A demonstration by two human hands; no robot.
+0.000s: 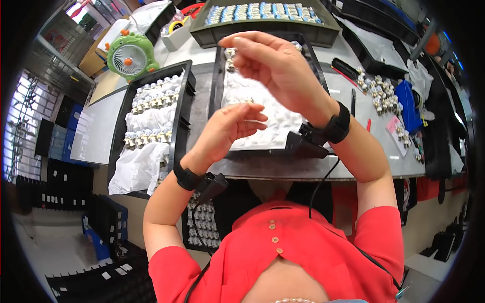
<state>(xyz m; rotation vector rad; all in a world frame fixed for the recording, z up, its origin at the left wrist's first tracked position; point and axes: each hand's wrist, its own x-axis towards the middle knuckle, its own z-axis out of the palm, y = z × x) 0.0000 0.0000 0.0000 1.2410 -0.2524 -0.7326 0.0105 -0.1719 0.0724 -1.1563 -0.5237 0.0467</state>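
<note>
At the far left a small green desk fan (129, 55) is set on the grey worktable (101, 126). Just right of it a black tray (182, 108) is laid out, lined with white padding and filled with rows of small metal fittings (151, 101).

The left hand (230, 127) is raised above the near edge of the middle black tray (218, 76) — its fingers are curled loosely inward, and whether anything is held in them cannot be told. A black wrist strap (186, 178) with a small clipped device is worn on that arm.

The right hand (275, 65) is lifted higher and further away, over the white padded sheet (252, 106) in the middle tray. Its thumb and forefinger are pinched together near a small metal fitting (230, 52) at the tray's far left corner; contact cannot be confirmed.

Beyond, a grey bin (262, 28) of pale blue-and-white parts is seen. To the right, a loose cluster of fittings (379, 91) is scattered on the table — just beside a blue container (406, 103).
</note>
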